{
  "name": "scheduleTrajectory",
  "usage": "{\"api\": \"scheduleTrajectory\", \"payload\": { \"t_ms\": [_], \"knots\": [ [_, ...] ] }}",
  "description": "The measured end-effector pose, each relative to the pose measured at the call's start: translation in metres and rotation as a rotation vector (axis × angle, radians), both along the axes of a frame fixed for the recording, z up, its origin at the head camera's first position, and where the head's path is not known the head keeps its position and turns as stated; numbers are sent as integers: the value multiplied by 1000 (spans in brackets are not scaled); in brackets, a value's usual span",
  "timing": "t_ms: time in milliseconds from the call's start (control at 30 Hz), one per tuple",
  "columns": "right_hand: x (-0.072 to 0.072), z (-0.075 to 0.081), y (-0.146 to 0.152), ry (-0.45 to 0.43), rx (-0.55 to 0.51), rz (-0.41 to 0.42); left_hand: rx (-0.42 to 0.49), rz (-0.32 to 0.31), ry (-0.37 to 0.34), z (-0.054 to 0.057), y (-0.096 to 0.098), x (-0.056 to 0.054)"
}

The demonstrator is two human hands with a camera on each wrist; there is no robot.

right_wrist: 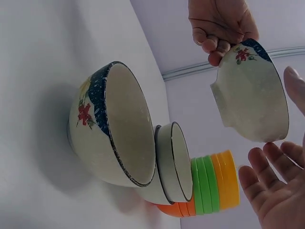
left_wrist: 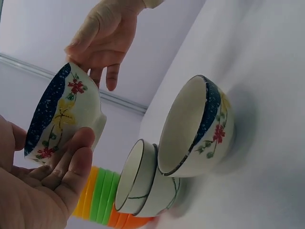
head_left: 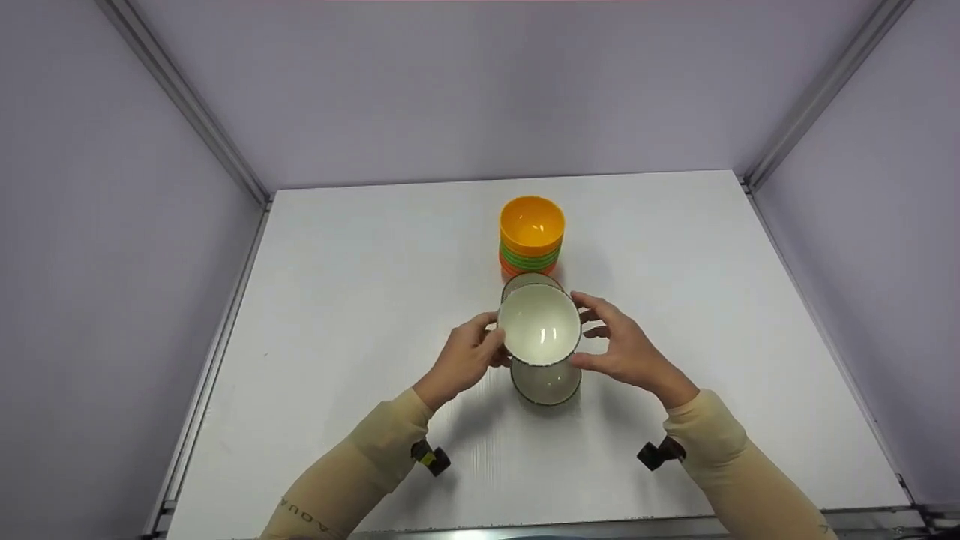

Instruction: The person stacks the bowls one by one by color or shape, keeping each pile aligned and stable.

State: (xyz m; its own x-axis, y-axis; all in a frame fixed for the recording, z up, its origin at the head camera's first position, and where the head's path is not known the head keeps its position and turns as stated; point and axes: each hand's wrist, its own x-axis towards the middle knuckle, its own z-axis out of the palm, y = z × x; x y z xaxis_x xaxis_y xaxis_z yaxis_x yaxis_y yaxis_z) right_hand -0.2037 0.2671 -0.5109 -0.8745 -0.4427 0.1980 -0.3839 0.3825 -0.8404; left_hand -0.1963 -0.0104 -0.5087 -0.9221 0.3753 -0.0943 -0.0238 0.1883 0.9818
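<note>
A cream bowl [head_left: 538, 324] with a dark blue speckled band and painted flowers [left_wrist: 64, 112] is held up above the table. My left hand [head_left: 469, 356] grips its left side, thumb at the rim and fingers curled underneath. My right hand [head_left: 622, 349] is spread around the opposite side, its fingertips [right_wrist: 270, 149] right at the rim and its thumb apart from the bowl. Beneath, a matching flowered bowl [head_left: 546, 388] stands upright on the table [head_left: 360, 300]. Just behind it are two nested white bowls [left_wrist: 136, 179] with dark rims, partly hidden in the head view.
A stack of plastic bowls stands farther back, yellow bowls [head_left: 531, 225] on top, green bowls [head_left: 529, 261] in the middle and orange bowls [right_wrist: 174, 209] at the bottom. Grey panels [head_left: 480, 97] enclose the table at the back and sides.
</note>
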Motion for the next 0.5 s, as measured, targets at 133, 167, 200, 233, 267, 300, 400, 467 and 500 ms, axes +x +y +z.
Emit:
{"api": "scheduleTrajectory", "payload": {
  "t_ms": [133,167,200,233,267,300,400,467,500],
  "knots": [
    [1,-3,2,-13,28,17,7,-50,20,-7,5,3],
    [2,-3,3,-15,39,23,17,-59,17,-8,6,3],
    [3,-3,4,-18,47,32,26,-64,13,-10,7,4],
    [4,-2,4,-18,51,41,29,-68,13,-11,7,5],
    [5,0,4,-19,53,46,29,-72,16,-12,7,6],
    [7,1,4,-20,55,49,25,-78,21,-13,8,6],
    [12,7,2,-16,41,56,-29,-104,76,-16,8,7],
    [14,5,1,-21,36,50,-100,-141,132,-20,8,8],
    [14,3,2,-26,42,45,-135,-164,162,-22,8,8]
  ]
}}
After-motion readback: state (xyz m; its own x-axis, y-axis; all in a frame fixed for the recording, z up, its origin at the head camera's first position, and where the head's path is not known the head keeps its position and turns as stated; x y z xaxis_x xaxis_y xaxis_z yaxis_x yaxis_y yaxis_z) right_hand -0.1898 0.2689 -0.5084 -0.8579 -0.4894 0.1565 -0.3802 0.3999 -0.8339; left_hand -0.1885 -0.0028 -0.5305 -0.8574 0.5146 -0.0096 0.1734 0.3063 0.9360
